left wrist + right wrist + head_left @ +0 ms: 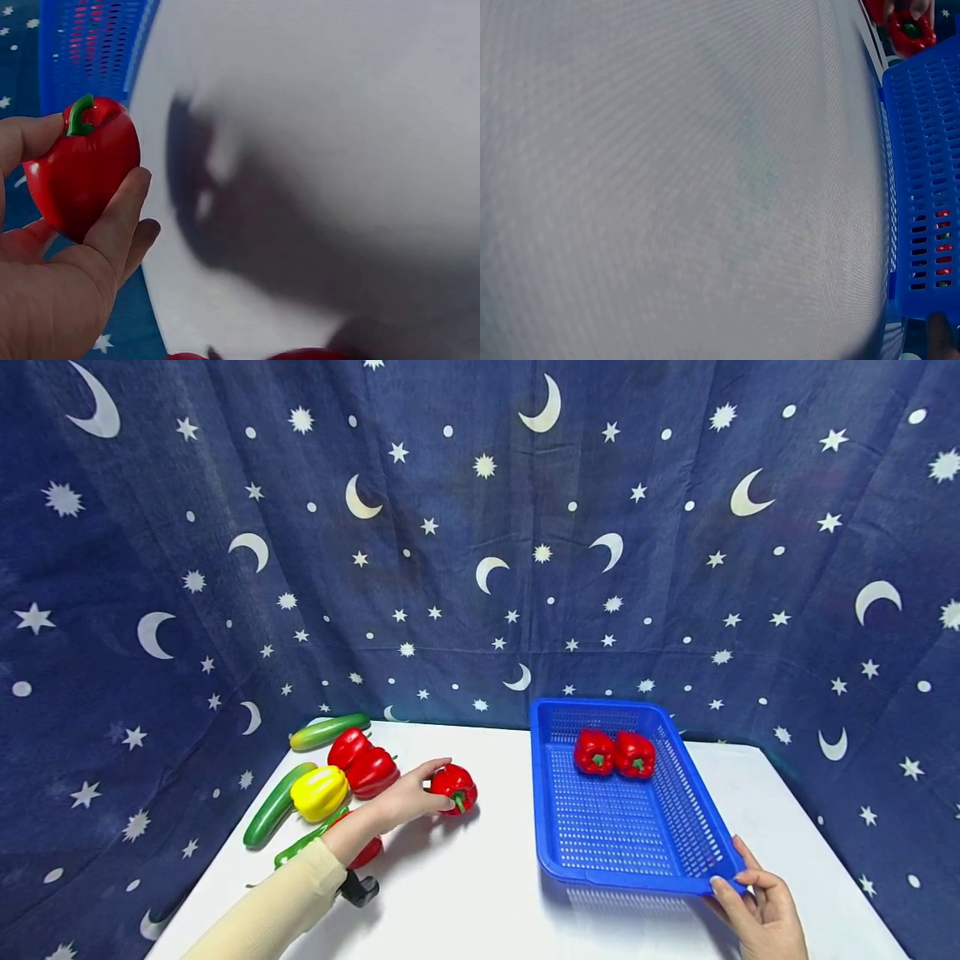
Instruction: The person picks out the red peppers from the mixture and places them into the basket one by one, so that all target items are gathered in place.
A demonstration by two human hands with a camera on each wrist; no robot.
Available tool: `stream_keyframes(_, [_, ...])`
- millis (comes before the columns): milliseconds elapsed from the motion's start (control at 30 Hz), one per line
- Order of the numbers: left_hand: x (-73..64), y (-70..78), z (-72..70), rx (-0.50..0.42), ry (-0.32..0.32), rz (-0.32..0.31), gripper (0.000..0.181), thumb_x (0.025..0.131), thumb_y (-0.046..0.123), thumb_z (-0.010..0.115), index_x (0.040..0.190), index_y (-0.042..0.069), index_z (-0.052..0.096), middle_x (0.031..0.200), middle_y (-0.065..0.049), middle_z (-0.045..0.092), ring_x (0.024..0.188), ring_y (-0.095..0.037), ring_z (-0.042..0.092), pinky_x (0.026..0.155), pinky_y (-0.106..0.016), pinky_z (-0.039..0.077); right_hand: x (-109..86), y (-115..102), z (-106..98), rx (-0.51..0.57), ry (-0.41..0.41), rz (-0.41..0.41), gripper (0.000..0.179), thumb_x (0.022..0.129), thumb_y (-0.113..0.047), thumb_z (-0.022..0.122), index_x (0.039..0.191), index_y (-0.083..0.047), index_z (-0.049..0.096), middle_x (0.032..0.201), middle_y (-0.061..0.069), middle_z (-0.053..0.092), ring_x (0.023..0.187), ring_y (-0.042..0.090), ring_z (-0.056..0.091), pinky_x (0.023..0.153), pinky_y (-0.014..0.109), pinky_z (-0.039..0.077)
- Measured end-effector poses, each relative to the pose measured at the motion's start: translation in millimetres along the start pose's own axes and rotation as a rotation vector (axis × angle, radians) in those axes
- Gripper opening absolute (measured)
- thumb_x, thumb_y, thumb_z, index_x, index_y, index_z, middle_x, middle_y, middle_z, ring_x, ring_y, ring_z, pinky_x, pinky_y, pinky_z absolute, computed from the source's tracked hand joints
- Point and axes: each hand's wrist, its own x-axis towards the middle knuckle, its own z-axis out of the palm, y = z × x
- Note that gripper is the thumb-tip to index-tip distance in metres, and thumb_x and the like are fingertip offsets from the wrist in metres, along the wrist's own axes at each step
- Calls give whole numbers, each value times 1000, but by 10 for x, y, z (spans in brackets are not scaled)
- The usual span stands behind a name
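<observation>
My left hand holds a red bell pepper by its sides, thumb near the green stem. In the left wrist view the fingers curl around that pepper, with a shadow on the white table below. At the right, my right hand grips the near right corner of a blue plastic basket, thumb over the rim. Two red bell peppers lie side by side toward the basket's far end. The right wrist view shows the basket's slotted wall and one fingertip at its lower edge.
Left on the white table are a yellow bell pepper, more red bell peppers, two cucumbers and a green chili pepper. A dark blue curtain with moons and stars surrounds the table.
</observation>
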Motion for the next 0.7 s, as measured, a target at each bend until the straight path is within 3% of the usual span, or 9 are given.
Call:
stream_keyframes(333, [38,375,-6,-8,-39,161,79,86,16,78,156,17,42,137,-14,53,117,-29,61,91,-39,56,0,3,-12,24,-11,-13,26,95,16,59,109,-3,47,151,-3,46,107,-1,65,70,27,61])
stream_keyframes(700, [78,719,89,-35,-95,225,79,87,18,79,156,21,42,136,-13,52,115,-28,64,93,-41,56,-7,2,-2,20,-22,-18,25,95,15,60,109,-2,48,148,-5,48,106,-1,65,71,26,61])
